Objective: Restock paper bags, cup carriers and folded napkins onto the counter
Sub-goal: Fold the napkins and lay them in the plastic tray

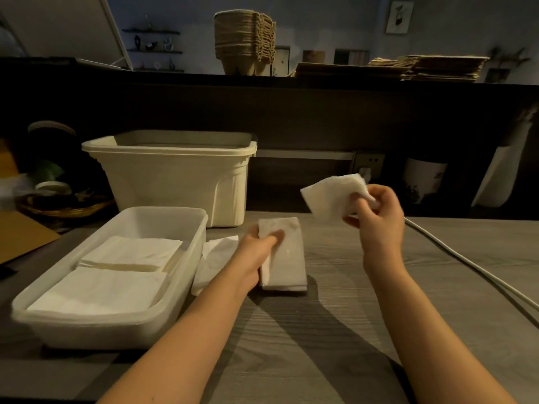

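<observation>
A left hand [256,252] grips a stack of folded napkins [287,258] on the table [379,301], thumb on top, while the right hand [376,211] pinches a single napkin [329,196] held aloft beside it. Cup carriers [245,39] and paper bags [423,67] sit on the counter [175,83] beyond both hands.

white napkins [125,252], cream bin [175,176], grey wood-grain table [335,316], brown cup carriers [243,39]

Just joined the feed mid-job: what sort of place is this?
Likely a cafe or takeaway service counter: stacked cup carriers and flat paper bags on the raised ledge, napkin stacks in a white tray.
</observation>
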The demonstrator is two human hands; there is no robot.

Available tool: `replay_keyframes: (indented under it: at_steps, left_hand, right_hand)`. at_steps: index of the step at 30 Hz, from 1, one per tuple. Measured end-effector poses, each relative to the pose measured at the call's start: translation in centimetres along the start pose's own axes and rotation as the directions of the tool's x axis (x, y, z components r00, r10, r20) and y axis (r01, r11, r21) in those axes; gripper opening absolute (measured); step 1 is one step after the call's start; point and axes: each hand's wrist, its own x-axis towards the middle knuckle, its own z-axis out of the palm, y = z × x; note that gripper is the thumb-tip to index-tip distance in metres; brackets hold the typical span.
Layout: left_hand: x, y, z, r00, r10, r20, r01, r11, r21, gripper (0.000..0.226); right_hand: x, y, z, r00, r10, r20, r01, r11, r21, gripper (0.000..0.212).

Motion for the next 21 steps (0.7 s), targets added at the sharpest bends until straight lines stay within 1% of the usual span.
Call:
replay_keyframes:
  at_steps: [1, 2, 3, 4, 5, 7, 8, 9, 10, 14, 18, 21]
  left_hand:
    - [0.0, -0.2, 0.2, 0.999, -0.026, 0.024, 0.026, 0.999, 0.019, 0.042]
    - [-0.1, -0.4, 0.5, 0.998, -0.048, 0.046, 0.047, 0.998, 0.032, 0.044]
    - [-0.2, -0.5, 0.6, 0.996, -0.062, 0.061, 0.06, 0.997, 0.039, 0.047]
    - [0.0, -0.6, 0.7, 0.996, -0.067, 0.067, 0.065, 0.997, 0.033, 0.048]
    - [0.1, -0.7, 0.6, 0.995, -0.069, 0.066, 0.068, 0.998, 0.019, 0.047]
    - [0.2, -0.6, 0.3, 0.996, -0.055, 0.066, 0.057, 0.998, -0.025, 0.041]
    - [0.2, -0.5, 0.2, 0.997, -0.046, 0.065, 0.05, 0.997, -0.054, 0.038]
    - [0.2, -0.5, 0.0, 0.997, -0.043, 0.058, 0.047, 0.996, -0.082, 0.037]
    - [0.3, -0.4, -0.1, 0.998, -0.043, 0.048, 0.048, 0.994, -0.101, 0.037]
    - [0.3, -0.1, -0.3, 0.999, -0.05, 0.019, 0.052, 0.992, -0.117, 0.031]
    - [0.2, 0.0, -0.3, 0.998, -0.055, 0.012, 0.056, 0.991, -0.122, 0.03]
    - [0.3, 0.1, -0.5, 0.998, -0.065, -0.002, 0.064, 0.991, -0.118, 0.029]
  right_hand:
    - [-0.1, 0.0, 0.0, 1.0, -0.008, -0.013, 0.009, 1.0, 0.03, 0.013]
    - [-0.2, -0.1, 0.2, 1.0, -0.029, 0.006, 0.029, 0.999, 0.016, 0.015]
    - [-0.4, 0.1, 0.6, 0.996, -0.066, 0.062, 0.069, 0.997, -0.046, 0.02]
    - [-0.8, 0.3, 0.9, 0.98, -0.109, 0.164, 0.132, 0.981, -0.143, 0.024]
    - [-1.1, 0.5, 1.3, 0.944, -0.135, 0.302, 0.212, 0.947, -0.24, 0.029]
    - [-1.8, 1.0, 1.9, 0.816, -0.11, 0.568, 0.361, 0.864, -0.351, 0.036]
    - [-2.1, 1.2, 2.0, 0.753, -0.08, 0.653, 0.411, 0.832, -0.372, 0.037]
    - [-2.3, 1.3, 2.0, 0.709, -0.059, 0.703, 0.442, 0.813, -0.378, 0.036]
    - [-2.4, 1.3, 2.0, 0.685, -0.047, 0.727, 0.453, 0.809, -0.375, 0.035]
    - [-2.2, 1.2, 1.8, 0.645, -0.024, 0.763, 0.473, 0.797, -0.375, 0.037]
    - [-2.2, 1.2, 1.6, 0.618, 0.025, 0.785, 0.499, 0.76, -0.417, 0.031]
    - [-2.1, 1.2, 1.7, 0.613, 0.039, 0.789, 0.507, 0.747, -0.431, 0.031]
